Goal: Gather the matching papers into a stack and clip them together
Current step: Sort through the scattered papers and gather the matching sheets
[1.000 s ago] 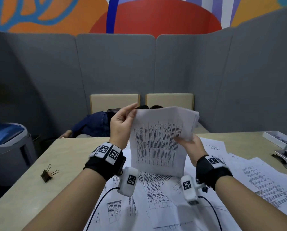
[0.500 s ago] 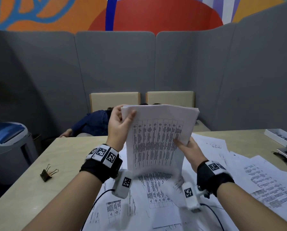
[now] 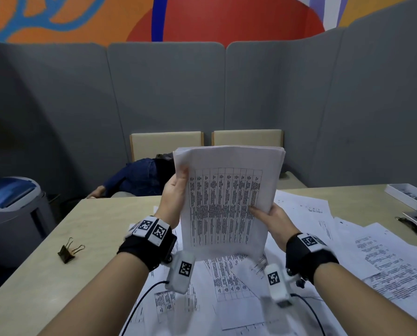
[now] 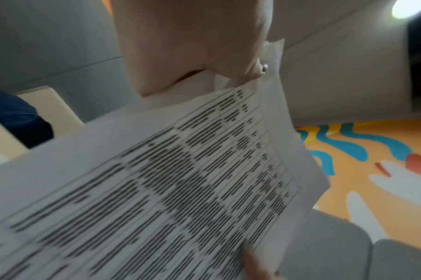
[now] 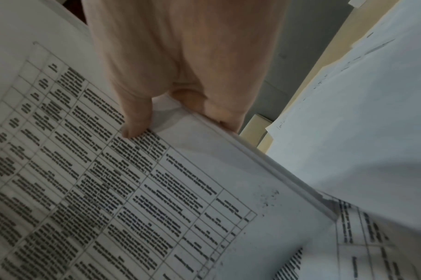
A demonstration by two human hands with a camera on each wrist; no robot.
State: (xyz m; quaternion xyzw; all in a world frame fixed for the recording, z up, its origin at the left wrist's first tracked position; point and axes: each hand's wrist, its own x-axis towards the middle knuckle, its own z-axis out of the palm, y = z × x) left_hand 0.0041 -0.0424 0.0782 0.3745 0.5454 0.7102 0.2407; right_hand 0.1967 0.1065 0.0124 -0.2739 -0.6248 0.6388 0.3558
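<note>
Now squarer and upright, table-printed paper stack (image 3: 227, 202) pinched at both sides between hands (image 3: 176, 200) (image 3: 270, 218).

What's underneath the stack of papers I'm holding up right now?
Loose printed sheets lie on the table below the stack. Whatever lies beneath those sheets is covered.

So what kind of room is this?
Probably an office or meeting nook: a table strewn with printed papers, a binder clip, grey divider panels around it, and what looks like a printer on the left.
</note>
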